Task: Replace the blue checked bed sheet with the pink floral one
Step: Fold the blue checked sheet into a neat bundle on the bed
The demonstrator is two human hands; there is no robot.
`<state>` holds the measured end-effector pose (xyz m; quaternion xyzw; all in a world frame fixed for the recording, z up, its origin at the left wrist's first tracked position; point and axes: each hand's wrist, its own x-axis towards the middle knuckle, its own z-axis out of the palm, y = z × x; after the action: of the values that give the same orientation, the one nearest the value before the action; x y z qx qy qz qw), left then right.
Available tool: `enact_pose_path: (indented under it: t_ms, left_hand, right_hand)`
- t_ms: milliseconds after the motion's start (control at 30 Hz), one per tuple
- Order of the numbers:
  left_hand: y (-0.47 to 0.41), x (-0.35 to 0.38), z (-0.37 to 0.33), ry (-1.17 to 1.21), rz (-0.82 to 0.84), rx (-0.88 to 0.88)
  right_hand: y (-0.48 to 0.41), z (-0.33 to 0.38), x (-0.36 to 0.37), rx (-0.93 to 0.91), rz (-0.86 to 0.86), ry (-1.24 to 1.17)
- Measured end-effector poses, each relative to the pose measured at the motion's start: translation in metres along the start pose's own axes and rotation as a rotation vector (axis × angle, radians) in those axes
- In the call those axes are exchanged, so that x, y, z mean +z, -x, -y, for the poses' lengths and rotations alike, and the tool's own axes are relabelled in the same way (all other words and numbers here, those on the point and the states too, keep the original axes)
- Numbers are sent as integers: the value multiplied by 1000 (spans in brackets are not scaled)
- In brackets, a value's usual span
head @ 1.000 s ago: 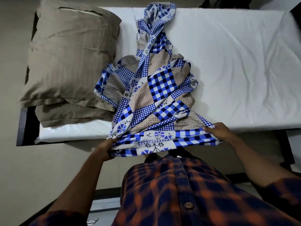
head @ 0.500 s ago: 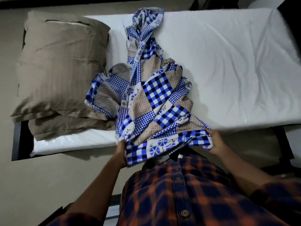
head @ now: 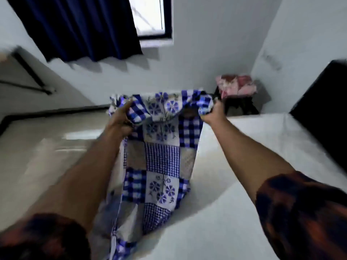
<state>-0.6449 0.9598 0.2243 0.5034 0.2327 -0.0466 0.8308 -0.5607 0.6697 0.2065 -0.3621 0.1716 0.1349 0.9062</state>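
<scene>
One blue checked sheet (head: 162,156) hangs clenched in left hand (head: 120,118) and right hand (head: 212,113); one pink sheet (head: 235,85) beyond.

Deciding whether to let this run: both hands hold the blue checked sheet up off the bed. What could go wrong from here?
1. The blue checked sheet hangs long from the left hand and right hand; its lower end trails out of view and could drag on the floor or get stepped on.
2. Both hands are full, so the pink floral sheet on the stool in the corner likely cannot be picked up until this one is set down.
</scene>
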Motion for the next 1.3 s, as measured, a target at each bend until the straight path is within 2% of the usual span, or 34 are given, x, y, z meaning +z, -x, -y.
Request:
enact_pose_path:
  t_ms: [67,133,233,300,333,400,467,633,700,767,833,900,1000,1167,1233,1300]
  left_hand:
    - [-15,51,-104,8,57,208]
    - [-3,92,-189,50,74,382]
    - [35,140,-293,176,169,602]
    - [57,154,-328,215,197,684]
    - [66,156,-333,222,158,702]
    - [71,148,-325,209,107,689]
    - [61,129,-299,164,65,606]
    - [18,78,-176,79,-109,329]
    - [9,61,-124,44,-134,204]
    - [9,45,-78,16,-152,74]
    - [14,30,-33,30,-142,-31]
    - [24,11,14,47,-132,-123]
    - [41,-27,88,58,-166,-262]
    - [103,-94,227,84,-244,-571]
    - [125,-117,262,48,-292,-689]
    - [138,-131,281,50,-275,-725]
  right_hand:
    - [-26,99,100,-188,186,-48]
    - [-17,177,179,-289,354,-63]
    - [22,261,258,-382,645,-180]
    - [45,289,281,-430,756,-235]
    - [51,295,283,-449,774,-243]
    - [55,292,273,-463,733,-244]
    - [42,278,249,-461,600,-243]
    - [-4,196,119,-469,-19,-23]
    - [-20,160,62,-419,-177,-82]
    - [-39,127,-1,-368,-246,-218]
    - [-5,96,-48,-374,-328,-173]
    - [38,60,-83,-397,-538,-141]
    - [92,8,-127,-350,-620,-159]
    - [175,-91,-242,-213,-737,-90]
    - [203,-119,-269,-146,-757,-48]
    - [220,-134,-290,-112,-780,-43]
